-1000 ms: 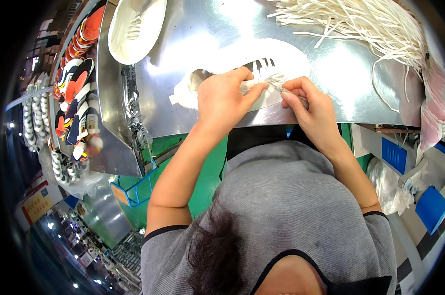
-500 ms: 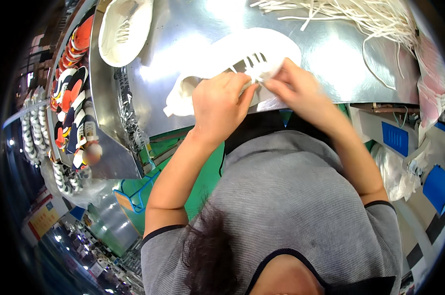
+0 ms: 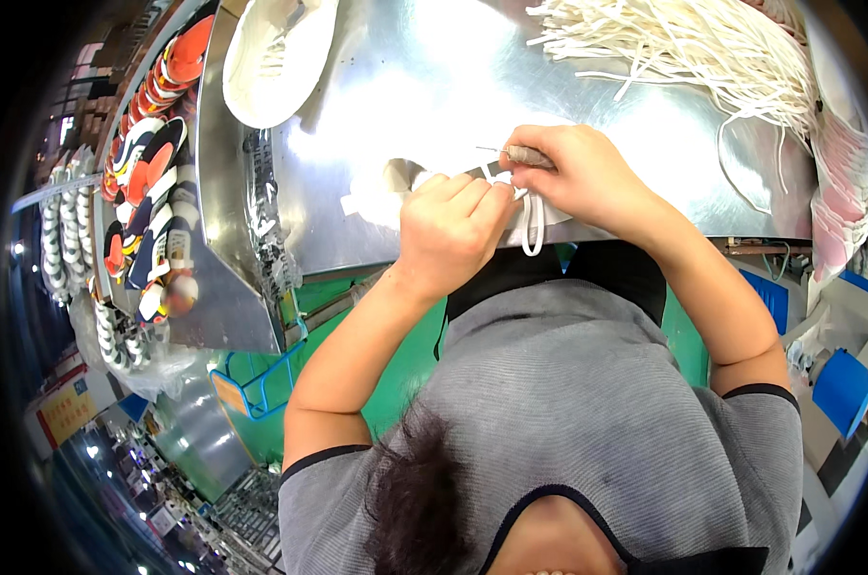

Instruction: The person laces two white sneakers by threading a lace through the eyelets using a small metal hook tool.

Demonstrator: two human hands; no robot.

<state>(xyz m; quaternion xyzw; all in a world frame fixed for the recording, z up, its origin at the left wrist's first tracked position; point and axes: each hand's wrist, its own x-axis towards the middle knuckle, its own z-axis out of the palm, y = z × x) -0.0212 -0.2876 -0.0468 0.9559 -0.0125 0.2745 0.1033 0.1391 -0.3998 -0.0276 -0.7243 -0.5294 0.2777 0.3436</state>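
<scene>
A white shoe [image 3: 381, 196] lies on the shiny metal table [image 3: 405, 86], mostly hidden behind my hands. My left hand [image 3: 450, 230] is closed on the shoe near its lace holes. My right hand [image 3: 576, 177] pinches a white shoelace [image 3: 532, 222], which hangs in a loop below the fingers, and it also grips a thin metal-tipped tool [image 3: 522, 154]. The two hands touch each other over the shoe.
A second white shoe [image 3: 276, 57] lies at the table's far left. A heap of white laces [image 3: 683, 43] covers the far right. Orange, black and white soles [image 3: 147, 182] fill a tray on the left. Pink-white sheets [image 3: 841, 182] sit at the right edge.
The shoe and both hands sit lower on the table than before. My right hand has pulled the lace out into a hanging loop.
</scene>
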